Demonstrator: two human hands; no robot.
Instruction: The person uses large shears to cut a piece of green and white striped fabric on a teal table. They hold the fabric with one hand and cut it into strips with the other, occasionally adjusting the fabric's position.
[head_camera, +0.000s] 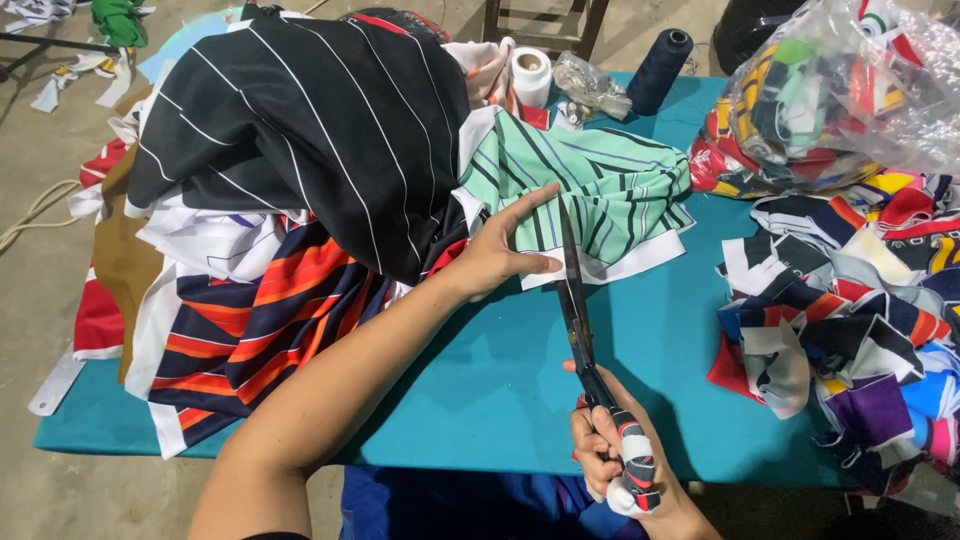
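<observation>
Green striped fabric, mint with dark stripes and a white hem, lies on the teal table just beyond the left hand and partly under a heap of garments. That hand lies flat on the near edge of the cloth, fingers stretched out, thumb along the white hem, pinning it down rather than gripping it. The right hand, nearer the body, is closed around the taped handles of the scissors, whose long dark blades reach away toward the left hand's fingertips and seem almost closed; whether they bite the cloth is hard to make out. How far the fabric runs under the black pinstriped garment, left of the left hand, is hidden. Right of both hands, a pile of colourful scraps runs off the picture's edge, with a clear plastic bag of scraps beyond it.
</observation>
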